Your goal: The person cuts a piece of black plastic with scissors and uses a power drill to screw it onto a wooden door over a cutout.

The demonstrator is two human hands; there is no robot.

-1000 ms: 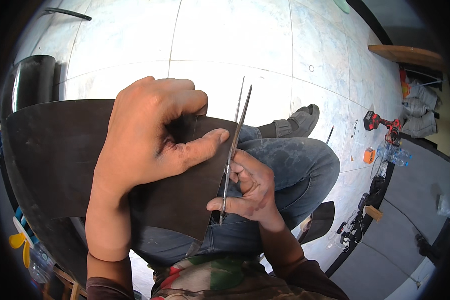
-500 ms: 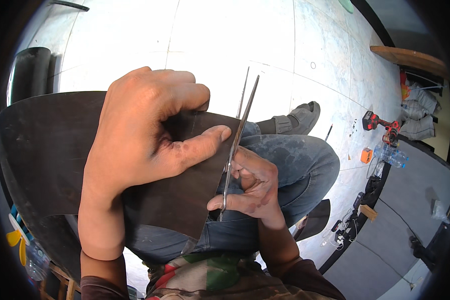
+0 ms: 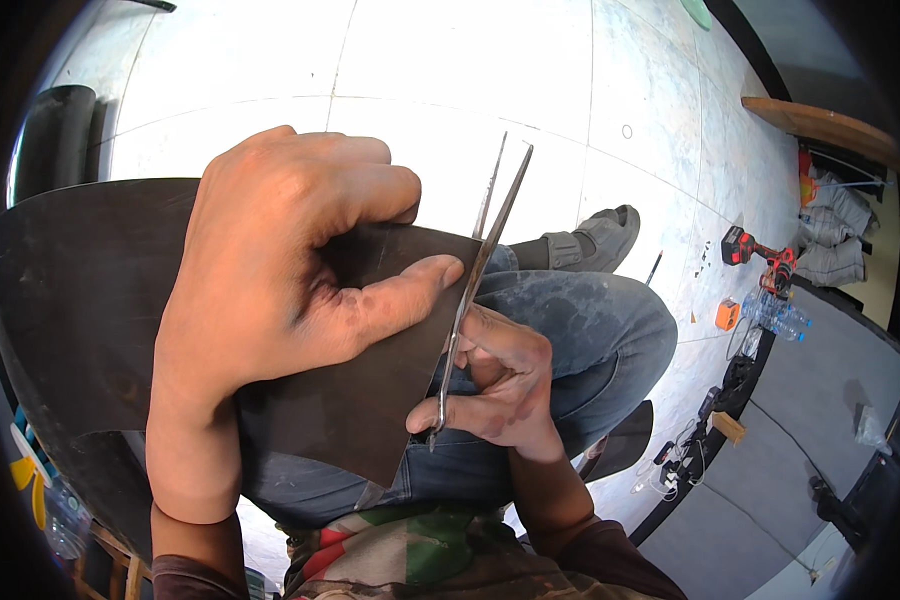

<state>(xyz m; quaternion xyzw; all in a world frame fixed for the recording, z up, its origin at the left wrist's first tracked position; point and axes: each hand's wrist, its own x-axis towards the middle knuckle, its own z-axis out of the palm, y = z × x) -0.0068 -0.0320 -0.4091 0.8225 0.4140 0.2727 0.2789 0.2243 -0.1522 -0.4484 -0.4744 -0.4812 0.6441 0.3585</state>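
A large, thin, dark brown flexible sheet [image 3: 340, 420] lies across my lap and stretches off to the left. My left hand [image 3: 280, 250] pinches its upper edge, thumb flat on top and fingers curled over the far side. In my right hand [image 3: 500, 370] is a pair of metal scissors [image 3: 469, 285], thumb and fingers at the handles. Its blades point away from me and are parted, with the sheet's right edge lying against them near the pivot. Part of the handles is hidden by my right hand.
On the tiled floor [image 3: 470, 60] at right are a red and black cordless drill [image 3: 760, 250], an orange box [image 3: 727, 315], plastic bottles [image 3: 778, 315] and tangled cables [image 3: 675, 465]. A dark roll [image 3: 55, 140] stands at far left. My sandalled foot [image 3: 608, 237] rests beyond the scissors.
The scissor blades have parted slightly more, their tips shifting a little to the right. My left hand keeps its pinch on the sheet.
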